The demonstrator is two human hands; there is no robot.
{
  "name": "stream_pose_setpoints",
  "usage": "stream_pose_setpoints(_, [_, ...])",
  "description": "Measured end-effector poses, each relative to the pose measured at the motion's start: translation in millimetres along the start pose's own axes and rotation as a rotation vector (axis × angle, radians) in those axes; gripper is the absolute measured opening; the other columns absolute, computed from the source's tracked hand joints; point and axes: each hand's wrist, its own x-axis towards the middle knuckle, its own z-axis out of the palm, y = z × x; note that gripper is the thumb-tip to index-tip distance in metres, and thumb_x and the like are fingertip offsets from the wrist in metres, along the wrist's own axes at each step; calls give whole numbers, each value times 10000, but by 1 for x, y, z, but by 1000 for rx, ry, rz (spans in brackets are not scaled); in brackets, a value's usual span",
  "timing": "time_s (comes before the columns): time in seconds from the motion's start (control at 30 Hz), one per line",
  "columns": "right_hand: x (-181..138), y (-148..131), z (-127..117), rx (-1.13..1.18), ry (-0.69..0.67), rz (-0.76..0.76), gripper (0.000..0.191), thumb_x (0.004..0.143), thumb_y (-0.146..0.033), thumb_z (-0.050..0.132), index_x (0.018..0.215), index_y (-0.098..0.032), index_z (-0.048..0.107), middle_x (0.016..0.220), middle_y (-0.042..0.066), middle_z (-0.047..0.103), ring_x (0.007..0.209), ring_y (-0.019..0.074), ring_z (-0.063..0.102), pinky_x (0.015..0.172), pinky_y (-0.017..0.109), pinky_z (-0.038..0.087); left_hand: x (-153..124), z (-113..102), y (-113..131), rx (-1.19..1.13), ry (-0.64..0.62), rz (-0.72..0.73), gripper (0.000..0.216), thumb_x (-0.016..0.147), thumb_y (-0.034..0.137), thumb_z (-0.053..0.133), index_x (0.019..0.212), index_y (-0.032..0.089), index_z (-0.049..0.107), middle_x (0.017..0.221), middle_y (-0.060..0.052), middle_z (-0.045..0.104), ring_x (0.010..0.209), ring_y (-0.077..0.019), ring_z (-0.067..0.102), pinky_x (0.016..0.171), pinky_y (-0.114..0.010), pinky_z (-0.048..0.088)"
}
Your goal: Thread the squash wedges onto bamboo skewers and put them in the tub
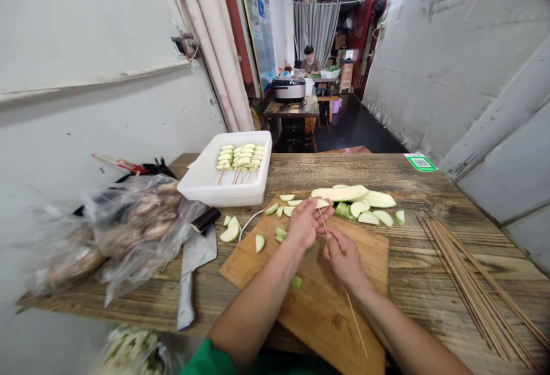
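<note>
My left hand [306, 221] pinches a pale green vegetable slice [322, 204] over the wooden cutting board [318, 300]. Just to its right, my right hand [344, 257] is closed round a thin bamboo skewer [354, 320], whose tip points up at that slice. Loose slices [370, 214] and a long cut half of the vegetable [340, 193] lie along the board's far edge. More slices [231, 232] sit left of the board.
A white tray [206, 183] holding finished skewers stands at the back left. A cleaver [191, 275] and a plastic bag of mushrooms [129, 229] lie to the left. Several spare skewers [468, 283] lie at the right. A person sits far down the corridor.
</note>
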Motion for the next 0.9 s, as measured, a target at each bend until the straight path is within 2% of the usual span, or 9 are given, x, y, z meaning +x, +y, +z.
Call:
stream_pose_setpoints(0.47, [-3,0,-1,-11,36,-17,359,843,-395,378,994,-119,550,423,-84,349,348,71,275,361,187,227,-4,3,-5,36,-28,-45,145,769,226,540,863,117,555,878,-131,663,874,-213,631,807,-348,482])
stream_pose_setpoints(0.9, [-3,3,2,34,89,-23,314,838,-403,390,919,-137,537,418,-86,358,334,68,275,349,189,239,-3,2,-12,-4,-25,-69,148,763,190,534,883,107,559,857,-136,666,854,-211,635,821,-388,480])
